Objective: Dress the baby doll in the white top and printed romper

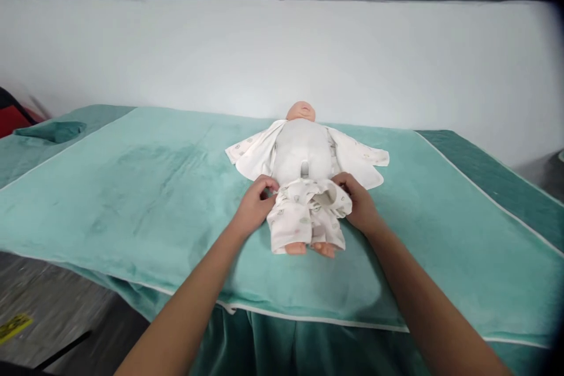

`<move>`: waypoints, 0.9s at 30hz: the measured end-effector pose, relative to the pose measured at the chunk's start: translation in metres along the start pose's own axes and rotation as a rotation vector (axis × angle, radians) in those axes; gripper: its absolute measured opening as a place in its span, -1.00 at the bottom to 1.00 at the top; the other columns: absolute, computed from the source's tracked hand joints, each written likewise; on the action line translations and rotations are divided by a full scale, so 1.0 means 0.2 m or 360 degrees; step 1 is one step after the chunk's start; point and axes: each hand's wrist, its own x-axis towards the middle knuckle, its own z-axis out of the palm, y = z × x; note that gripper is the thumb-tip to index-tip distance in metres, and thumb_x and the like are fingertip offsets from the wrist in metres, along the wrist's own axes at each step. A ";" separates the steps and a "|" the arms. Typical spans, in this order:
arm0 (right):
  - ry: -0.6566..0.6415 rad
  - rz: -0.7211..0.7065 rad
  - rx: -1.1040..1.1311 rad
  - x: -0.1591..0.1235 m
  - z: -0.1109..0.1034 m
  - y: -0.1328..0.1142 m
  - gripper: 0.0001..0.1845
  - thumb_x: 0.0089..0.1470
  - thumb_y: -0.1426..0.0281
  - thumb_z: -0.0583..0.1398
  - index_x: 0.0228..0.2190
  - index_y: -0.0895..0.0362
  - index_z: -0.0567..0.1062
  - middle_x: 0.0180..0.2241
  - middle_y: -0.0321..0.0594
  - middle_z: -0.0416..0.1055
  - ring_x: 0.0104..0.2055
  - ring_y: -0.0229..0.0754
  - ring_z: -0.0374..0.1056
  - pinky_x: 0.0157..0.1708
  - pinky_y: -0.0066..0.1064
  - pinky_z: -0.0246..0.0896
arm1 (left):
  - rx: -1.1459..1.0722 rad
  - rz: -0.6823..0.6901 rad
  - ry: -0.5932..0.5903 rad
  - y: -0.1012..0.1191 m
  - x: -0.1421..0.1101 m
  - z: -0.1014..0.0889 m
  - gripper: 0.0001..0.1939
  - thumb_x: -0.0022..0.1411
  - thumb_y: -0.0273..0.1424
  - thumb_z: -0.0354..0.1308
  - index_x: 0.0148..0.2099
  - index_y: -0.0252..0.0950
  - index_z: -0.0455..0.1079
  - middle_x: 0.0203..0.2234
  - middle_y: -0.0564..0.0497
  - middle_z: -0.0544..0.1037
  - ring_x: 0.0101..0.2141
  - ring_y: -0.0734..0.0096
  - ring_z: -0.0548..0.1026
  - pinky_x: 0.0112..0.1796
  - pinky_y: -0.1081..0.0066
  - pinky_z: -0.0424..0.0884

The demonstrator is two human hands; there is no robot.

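A baby doll [302,150] lies on its back, its head toward the wall and its feet toward me. White printed doll pants [291,220] cover its legs, with the waistband bunched below the belly and the toes showing at the cuffs. My left hand [257,204] pinches the waistband at the left side. At the right side, my right hand [359,202] has its fingers closed on the waistband, the fingertips partly hidden by cloth. A matching white doll shirt [359,158] lies spread open around the torso, with both sleeves out to the sides.
A teal velvety cover [145,188] with white piping lies over the table. Behind it stands a white wall [282,53]. A folded teal cloth [53,131] rests at the far left, near a red and black object [11,117]. Yellow tape [15,327] marks the floor.
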 end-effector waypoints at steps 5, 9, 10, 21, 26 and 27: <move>0.0026 -0.0001 -0.0225 0.15 0.00 0.00 -0.72 0.03 0.23 0.31 -0.28 0.01 0.34 -0.37 -0.33 0.32 -0.35 -0.17 0.24 -0.33 -0.33 0.14 | 0.0268 0.0144 0.0226 0.03 0.07 0.06 -0.97 0.28 -0.45 0.06 -0.21 -0.23 0.26 -0.30 0.05 0.40 -0.30 0.45 0.34 -0.21 0.42 0.29; 0.0406 0.0152 0.0017 0.28 0.04 0.05 -0.76 0.15 0.14 0.22 -0.33 0.01 0.31 -0.41 -0.36 0.26 -0.42 -0.23 0.17 -0.42 -0.37 0.09 | 0.0248 0.0291 0.0530 0.05 0.26 0.04 -0.92 0.32 -0.41 0.06 -0.22 -0.21 0.19 -0.35 0.07 0.37 -0.35 0.45 0.32 -0.25 0.42 0.29; 0.0503 0.0171 0.0098 0.30 0.06 0.07 -0.75 0.15 0.14 0.23 -0.34 0.01 0.31 -0.41 -0.37 0.24 -0.41 -0.23 0.16 -0.41 -0.38 0.09 | 0.0247 0.0317 0.0614 0.04 0.31 0.04 -0.91 0.32 -0.42 0.07 -0.23 -0.20 0.18 -0.36 0.07 0.35 -0.35 0.44 0.32 -0.25 0.42 0.28; 0.0321 0.0800 0.0567 0.27 0.06 0.14 -0.62 0.00 0.05 0.33 -0.47 0.07 0.40 -0.54 -0.39 0.28 -0.53 -0.31 0.13 -0.54 -0.44 0.05 | -0.0191 -0.0230 0.0363 -0.08 0.32 0.03 -0.69 0.35 -0.15 0.02 -0.36 -0.24 0.30 -0.49 0.10 0.36 -0.42 0.45 0.31 -0.38 0.45 0.26; -0.0163 0.0825 0.0606 0.23 -0.04 0.10 -0.69 -0.02 0.16 0.36 -0.34 0.08 0.47 -0.40 -0.30 0.45 -0.40 -0.23 0.32 -0.42 -0.42 0.23 | -0.0683 -0.0569 -0.0146 -0.08 0.29 -0.06 -0.85 0.08 -0.35 0.27 -0.28 -0.26 0.44 -0.57 0.10 0.41 -0.56 0.45 0.34 -0.48 0.40 0.32; -0.0283 0.0785 0.0577 0.23 -0.06 0.08 -0.68 -0.07 0.19 0.38 -0.32 0.08 0.47 -0.35 -0.27 0.48 -0.34 -0.19 0.35 -0.36 -0.39 0.27 | -0.0697 -0.0569 -0.0264 -0.08 0.28 -0.07 -0.79 0.00 -0.42 0.30 -0.24 -0.28 0.47 -0.55 0.08 0.46 -0.53 0.42 0.38 -0.44 0.37 0.37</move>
